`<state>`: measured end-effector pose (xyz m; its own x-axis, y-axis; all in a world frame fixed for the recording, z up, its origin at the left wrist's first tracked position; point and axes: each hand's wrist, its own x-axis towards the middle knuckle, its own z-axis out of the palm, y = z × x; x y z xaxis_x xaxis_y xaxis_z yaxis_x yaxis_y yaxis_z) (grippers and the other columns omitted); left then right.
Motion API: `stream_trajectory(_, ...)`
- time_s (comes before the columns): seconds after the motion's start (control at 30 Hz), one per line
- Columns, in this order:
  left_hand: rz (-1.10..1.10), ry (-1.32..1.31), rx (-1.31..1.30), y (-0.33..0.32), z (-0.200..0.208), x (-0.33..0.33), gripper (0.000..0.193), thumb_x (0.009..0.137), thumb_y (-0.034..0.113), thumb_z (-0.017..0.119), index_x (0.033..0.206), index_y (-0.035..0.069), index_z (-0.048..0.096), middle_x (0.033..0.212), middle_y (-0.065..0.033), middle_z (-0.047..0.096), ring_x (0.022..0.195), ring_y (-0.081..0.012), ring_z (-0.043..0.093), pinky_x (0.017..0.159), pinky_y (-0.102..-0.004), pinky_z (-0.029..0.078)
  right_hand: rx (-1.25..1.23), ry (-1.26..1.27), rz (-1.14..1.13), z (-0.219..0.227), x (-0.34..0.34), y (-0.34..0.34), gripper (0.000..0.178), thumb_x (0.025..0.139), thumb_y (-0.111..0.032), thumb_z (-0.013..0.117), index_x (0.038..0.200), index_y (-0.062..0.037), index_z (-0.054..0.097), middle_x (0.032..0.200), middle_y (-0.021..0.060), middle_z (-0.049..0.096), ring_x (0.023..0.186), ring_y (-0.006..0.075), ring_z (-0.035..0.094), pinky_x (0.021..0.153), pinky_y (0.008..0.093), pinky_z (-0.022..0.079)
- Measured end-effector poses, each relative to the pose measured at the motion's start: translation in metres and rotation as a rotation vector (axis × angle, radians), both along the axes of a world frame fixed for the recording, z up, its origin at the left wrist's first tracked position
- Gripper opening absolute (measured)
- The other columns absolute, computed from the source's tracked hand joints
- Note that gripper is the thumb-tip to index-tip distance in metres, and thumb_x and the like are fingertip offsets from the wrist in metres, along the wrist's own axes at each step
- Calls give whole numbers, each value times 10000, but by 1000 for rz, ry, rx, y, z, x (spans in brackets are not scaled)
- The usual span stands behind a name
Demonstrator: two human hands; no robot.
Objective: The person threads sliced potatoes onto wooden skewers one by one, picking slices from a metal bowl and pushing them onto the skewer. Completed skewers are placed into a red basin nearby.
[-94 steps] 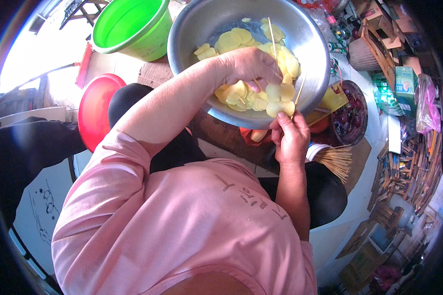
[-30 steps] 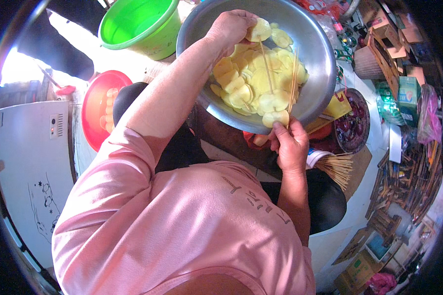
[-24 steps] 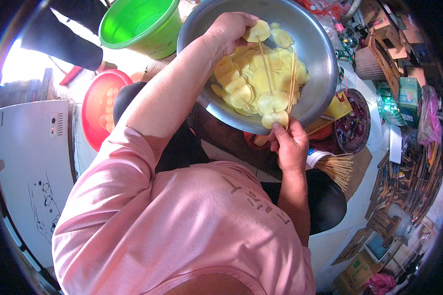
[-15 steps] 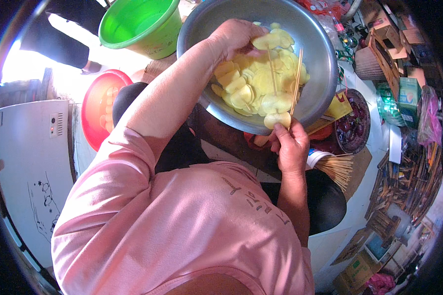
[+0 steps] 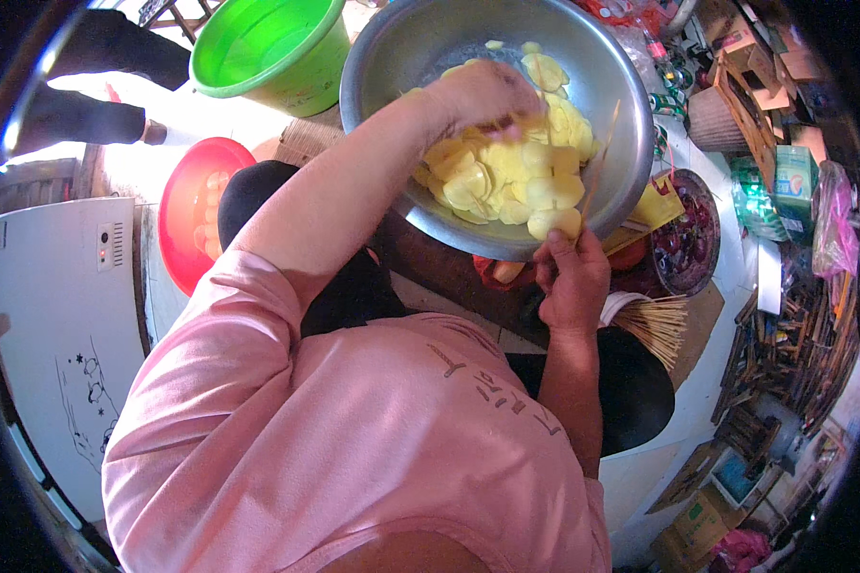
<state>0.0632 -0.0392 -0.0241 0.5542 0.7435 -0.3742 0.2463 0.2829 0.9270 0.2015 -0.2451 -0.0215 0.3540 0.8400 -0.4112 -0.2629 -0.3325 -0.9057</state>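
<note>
A wide metal bowl [image 5: 392,67] in front of me holds a heap of thin yellow slices, which look like potato [image 5: 468,181]. My right hand [image 5: 575,282] is closed at the bowl's near rim, pinching the lower end of a wooden skewer. Several slices [image 5: 554,224] are threaded in a row along that skewer. A second bare stick [image 5: 601,162] slants up from the same hand. My left hand [image 5: 492,100] reaches across the heap, near the skewer's far part. Its fingers are smeared by motion, so their hold is unclear.
A green tub [image 5: 268,48] and a red basin [image 5: 191,215] stand to the left. Beside my right knee lies a white container of skewers [image 5: 655,320]. A dark bowl [image 5: 688,234] sits further right, near boxes and bottles. Someone's dark-clad legs [image 5: 86,119] show far left.
My left hand has moved from the heap's far edge slightly nearer and right, over the slices. More slices now show along the skewer near my right hand, which has barely moved.
</note>
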Motion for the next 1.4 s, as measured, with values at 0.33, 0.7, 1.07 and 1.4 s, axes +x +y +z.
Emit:
stream_trajectory(0.33, 248, 648, 521, 62, -55, -37, 286, 816, 308, 588, 953, 71, 674, 945, -140, 671, 893, -322, 628, 831, -365, 493, -15, -29, -158, -1, 5, 1, 158, 868, -125, 595, 994, -30, 587, 652, 26, 570, 453, 61, 446, 383, 188, 339)
stream_trajectory(0.7, -51, 931, 406, 56, -71, -22, 399, 686, 186, 642, 1065, 64, 659, 1169, -201, 591, 1063, -336, 590, 895, -406, 483, -21, -60, -152, -5, 8, -2, 165, 871, -101, 589, 1018, -25, 588, 656, 31, 577, 458, 67, 450, 391, 191, 345)
stream_trajectory(1.07, -68, 928, 520, 56, -79, -26, 311, 733, 146, 611, 1028, 68, 673, 1073, -183, 639, 1013, -318, 618, 858, -391, 500, -19, -55, -126, -11, 9, -5, 141, 870, -122, 605, 978, -32, 607, 670, 20, 578, 479, 60, 465, 421, 189, 364)
stream_trajectory(1.4, -351, 866, 530, 37, -71, -20, 238, 650, 206, 690, 886, 183, 663, 887, -83, 664, 844, -279, 633, 736, -381, 502, 44, -46, -95, -11, 9, -5, 139, 867, -117, 609, 977, -32, 604, 680, 23, 584, 497, 67, 502, 439, 190, 393)
